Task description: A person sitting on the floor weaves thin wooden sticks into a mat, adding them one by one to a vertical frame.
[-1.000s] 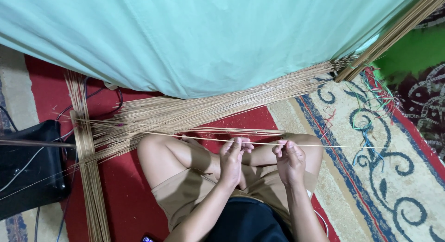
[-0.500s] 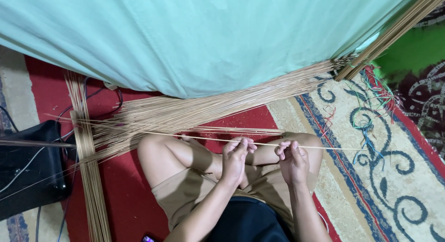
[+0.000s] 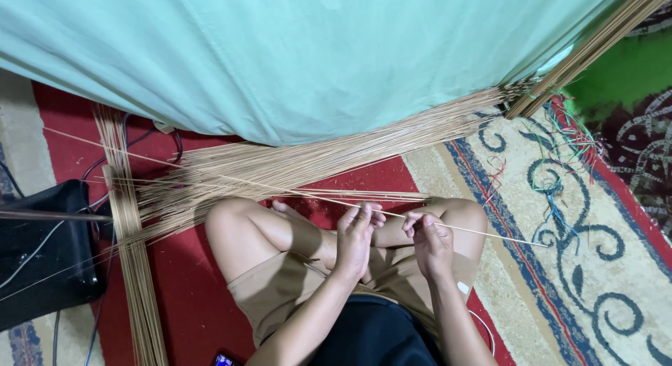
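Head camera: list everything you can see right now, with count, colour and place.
thin stick: one, tan, pinched by both hands, pointing right
stick pile: many, tan, fanned across the floor ahead of the knees
stick bundle: one, tan, lying lengthwise at left
second bundle: one, tan, top right corner
cloth: one, pale teal, top
red mat: one, under the person
patterned rug: one, cream and blue, right
black box: one, left edge, with cables
left hand: on the stick
right hand: on the stick
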